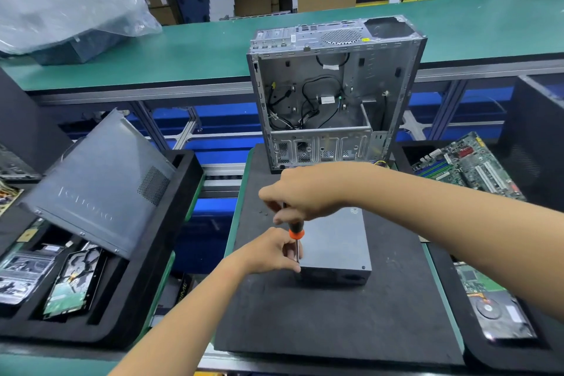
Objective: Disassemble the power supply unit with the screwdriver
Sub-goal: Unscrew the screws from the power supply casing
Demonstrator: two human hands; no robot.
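While the grey power supply unit (335,244) lies flat on the black foam mat (335,320), just in front of the gutted computer case (332,91), both hands work at its near left corner. Gripping from above, the right hand (302,192) has its fingers curled round the black handle of the screwdriver (296,233), whose orange collar shows below the fist and whose shaft stands roughly upright. Lower down, the left hand (271,250) pinches the metal shaft between its fingers and steadies the tip at the unit's corner; the tip seems to sit on a screw, though the fingers hide it. Two small dark specks, perhaps screws (262,212), lie on the mat left of the unit. A leaning side panel (97,183) rests in the tray at left.
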